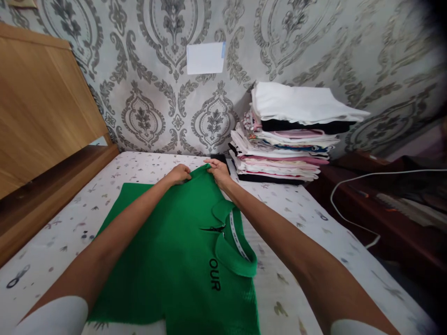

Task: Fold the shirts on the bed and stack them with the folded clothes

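Observation:
A green polo shirt (181,246) lies spread on a patterned white sheet, its collar toward the right and its hem toward the left. Black letters run sideways on its chest, and the front placket is partly unfastened. At the far side of the shirt, my left hand (179,175) is closed on the edge of the sleeve. My right hand (218,170) pinches the upper corner of that same sleeve between thumb and fingers. Between the two hands the cloth is slightly raised.
A tall stack of folded clothes (282,153) stands at the back right against the wallpapered wall. Beside it lies a dark object (219,158), partly hidden by my right hand. Wooden furniture (45,107) borders the left. A white cable (337,186) hangs on the right.

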`<move>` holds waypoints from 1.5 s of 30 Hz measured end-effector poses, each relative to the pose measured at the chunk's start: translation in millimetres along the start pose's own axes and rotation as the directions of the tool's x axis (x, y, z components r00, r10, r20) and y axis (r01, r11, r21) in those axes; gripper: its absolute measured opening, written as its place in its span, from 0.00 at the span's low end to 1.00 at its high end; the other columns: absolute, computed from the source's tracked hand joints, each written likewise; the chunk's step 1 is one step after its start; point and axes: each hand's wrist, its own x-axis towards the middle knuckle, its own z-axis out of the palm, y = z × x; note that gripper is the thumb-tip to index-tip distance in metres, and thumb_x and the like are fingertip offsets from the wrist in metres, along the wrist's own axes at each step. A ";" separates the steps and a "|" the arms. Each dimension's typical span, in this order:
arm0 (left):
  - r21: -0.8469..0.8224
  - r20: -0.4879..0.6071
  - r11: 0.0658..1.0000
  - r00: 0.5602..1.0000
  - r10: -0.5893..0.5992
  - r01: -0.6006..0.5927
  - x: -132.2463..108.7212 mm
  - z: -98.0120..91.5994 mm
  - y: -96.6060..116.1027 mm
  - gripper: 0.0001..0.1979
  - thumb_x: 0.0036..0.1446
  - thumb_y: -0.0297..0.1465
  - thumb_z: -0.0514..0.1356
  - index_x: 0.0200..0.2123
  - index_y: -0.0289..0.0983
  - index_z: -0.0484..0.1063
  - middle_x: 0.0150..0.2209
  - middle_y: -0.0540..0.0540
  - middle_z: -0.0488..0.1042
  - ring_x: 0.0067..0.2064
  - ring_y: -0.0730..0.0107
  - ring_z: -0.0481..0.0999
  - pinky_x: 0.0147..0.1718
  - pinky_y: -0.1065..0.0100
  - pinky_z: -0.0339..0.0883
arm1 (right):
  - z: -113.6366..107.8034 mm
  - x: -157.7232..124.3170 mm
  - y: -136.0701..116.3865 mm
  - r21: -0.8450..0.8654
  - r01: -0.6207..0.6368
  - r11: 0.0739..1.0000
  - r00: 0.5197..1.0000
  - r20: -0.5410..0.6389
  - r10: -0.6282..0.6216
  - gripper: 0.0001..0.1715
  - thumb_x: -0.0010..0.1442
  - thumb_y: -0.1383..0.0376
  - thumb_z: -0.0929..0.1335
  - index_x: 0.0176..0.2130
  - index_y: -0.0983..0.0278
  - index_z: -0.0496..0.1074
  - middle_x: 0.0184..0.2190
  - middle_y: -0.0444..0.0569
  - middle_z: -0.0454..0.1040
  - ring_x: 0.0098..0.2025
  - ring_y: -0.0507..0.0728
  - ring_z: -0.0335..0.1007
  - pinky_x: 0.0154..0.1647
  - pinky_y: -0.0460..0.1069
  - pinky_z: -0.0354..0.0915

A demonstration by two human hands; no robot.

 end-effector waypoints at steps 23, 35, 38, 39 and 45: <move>0.210 0.207 0.855 0.877 0.434 -0.474 -299.7 -30.6 -119.4 0.29 0.69 0.48 0.42 0.68 0.44 0.56 0.72 0.44 0.50 0.72 0.57 0.48 0.69 0.49 0.40 | -79.5 -361.6 -97.8 -0.308 0.681 0.664 0.608 0.744 -0.278 0.38 0.61 0.50 0.71 0.65 0.57 0.62 0.64 0.57 0.65 0.66 0.63 0.60 0.62 0.62 0.65; 0.163 0.202 0.840 0.851 0.485 -0.518 -357.8 -57.0 -110.5 0.14 0.64 0.37 0.53 0.49 0.45 0.73 0.51 0.43 0.75 0.52 0.58 0.73 0.53 0.59 0.67 | -70.4 -372.2 -102.6 -0.381 0.731 0.566 0.609 0.738 -0.290 0.21 0.66 0.74 0.62 0.54 0.60 0.73 0.56 0.54 0.75 0.63 0.59 0.65 0.61 0.60 0.68; 0.105 0.184 0.870 0.869 0.460 -0.483 -359.3 -59.8 -117.6 0.15 0.65 0.35 0.49 0.46 0.44 0.74 0.50 0.44 0.76 0.50 0.59 0.74 0.50 0.60 0.68 | -70.6 -368.7 -103.3 -0.329 0.635 0.699 0.666 0.691 -0.281 0.18 0.68 0.71 0.61 0.53 0.61 0.71 0.52 0.54 0.77 0.61 0.59 0.68 0.57 0.57 0.70; 0.068 0.189 0.891 0.883 0.430 -0.449 -357.0 -61.8 -119.3 0.15 0.65 0.36 0.48 0.46 0.44 0.74 0.49 0.44 0.76 0.49 0.59 0.74 0.49 0.61 0.69 | -70.5 -364.6 -104.0 -0.309 0.574 0.758 0.704 0.659 -0.265 0.17 0.69 0.68 0.60 0.53 0.61 0.71 0.50 0.53 0.77 0.57 0.58 0.70 0.54 0.56 0.72; -0.167 0.283 0.984 0.952 0.114 -0.069 -311.3 -80.1 -118.6 0.18 0.57 0.48 0.53 0.38 0.40 0.72 0.32 0.49 0.73 0.30 0.69 0.68 0.29 0.71 0.62 | -56.3 -297.0 -103.3 -0.187 -0.085 0.979 0.919 0.366 0.149 0.13 0.65 0.55 0.64 0.44 0.59 0.70 0.24 0.42 0.70 0.24 0.53 0.67 0.23 0.48 0.67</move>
